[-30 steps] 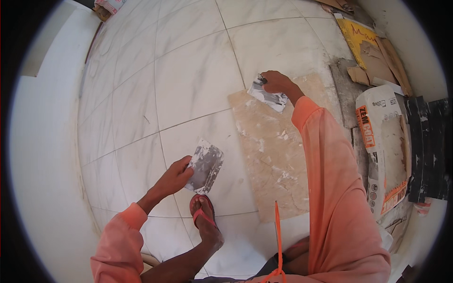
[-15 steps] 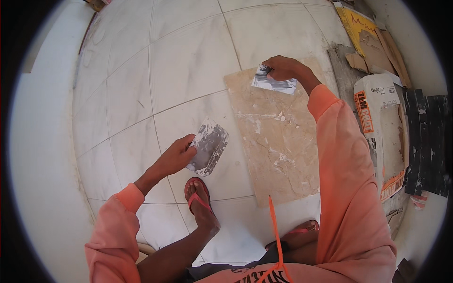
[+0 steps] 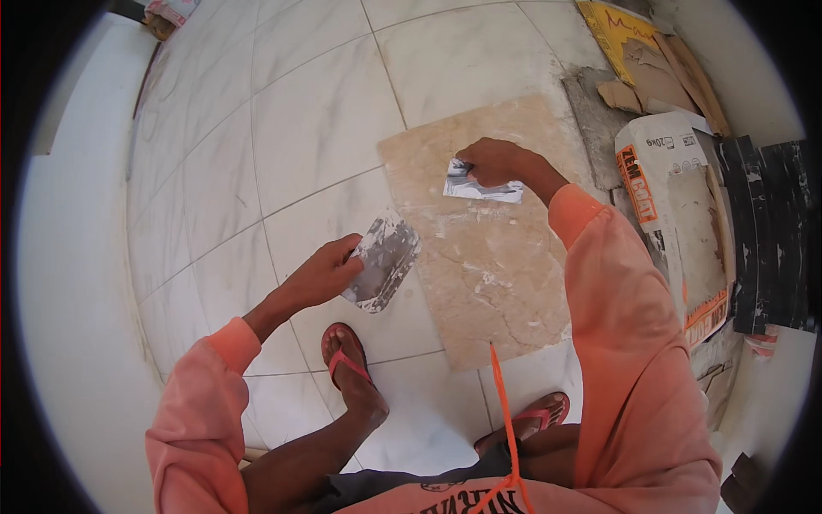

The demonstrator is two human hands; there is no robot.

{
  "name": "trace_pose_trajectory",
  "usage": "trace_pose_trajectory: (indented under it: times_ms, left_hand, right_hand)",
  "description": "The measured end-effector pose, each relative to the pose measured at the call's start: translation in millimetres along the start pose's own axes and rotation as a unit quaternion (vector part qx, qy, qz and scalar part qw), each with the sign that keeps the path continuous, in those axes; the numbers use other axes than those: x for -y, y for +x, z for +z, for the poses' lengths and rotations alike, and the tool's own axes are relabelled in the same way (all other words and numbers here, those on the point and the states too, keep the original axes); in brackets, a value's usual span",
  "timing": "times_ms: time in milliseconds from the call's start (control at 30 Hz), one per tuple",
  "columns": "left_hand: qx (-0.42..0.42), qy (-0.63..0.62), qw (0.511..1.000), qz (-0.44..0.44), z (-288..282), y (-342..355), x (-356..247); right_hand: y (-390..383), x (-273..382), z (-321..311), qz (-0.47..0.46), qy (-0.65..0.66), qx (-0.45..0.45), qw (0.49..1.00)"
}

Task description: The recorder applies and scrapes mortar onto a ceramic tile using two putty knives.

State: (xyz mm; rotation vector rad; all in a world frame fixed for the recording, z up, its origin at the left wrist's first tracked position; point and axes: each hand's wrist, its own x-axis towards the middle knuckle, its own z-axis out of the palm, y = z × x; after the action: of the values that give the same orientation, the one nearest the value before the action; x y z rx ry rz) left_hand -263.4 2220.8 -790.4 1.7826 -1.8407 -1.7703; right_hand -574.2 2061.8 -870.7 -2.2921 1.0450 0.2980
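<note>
My left hand (image 3: 330, 267) grips a wide metal scraper (image 3: 384, 261) smeared with white paste; its blade tilts up over the pale floor, near the left edge of a beige tile (image 3: 505, 304). Over the upper part of that tile, my right hand (image 3: 497, 163) is closed on a second metal scraper (image 3: 485, 190), bright and streaked with white. The tile lies on the floor, with white smears and bits across its middle. Whether the right blade touches it I cannot tell.
My sandalled feet (image 3: 349, 368) stand at the tile's near side. Along the right wall are a white-and-orange bag (image 3: 655, 141), dark panels (image 3: 775, 227), torn cardboard (image 3: 664, 86) and a yellow package (image 3: 606, 38). A white wall (image 3: 81, 283) runs up the left. White marbled tiles (image 3: 317, 120) cover the floor.
My right hand has drawn its scraper nearer to me over the beige tile. My left hand holds its scraper in nearly the same pose. The whole view has shifted slightly.
</note>
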Motion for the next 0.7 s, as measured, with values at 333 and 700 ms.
trace_pose_trajectory:
  times_ms: [333, 700]
  left_hand:
    - [-0.003, 0.002, 1.000, 0.021, 7, -3, -19]
    - [0.016, 0.035, 0.999, 0.006, 15, -11, -27]
  right_hand:
    - [-33, -16, 15, 0.032, 0.066, -0.051, 0.996]
    - [-46, -13, 3, 0.066, 0.058, -0.070, 0.994]
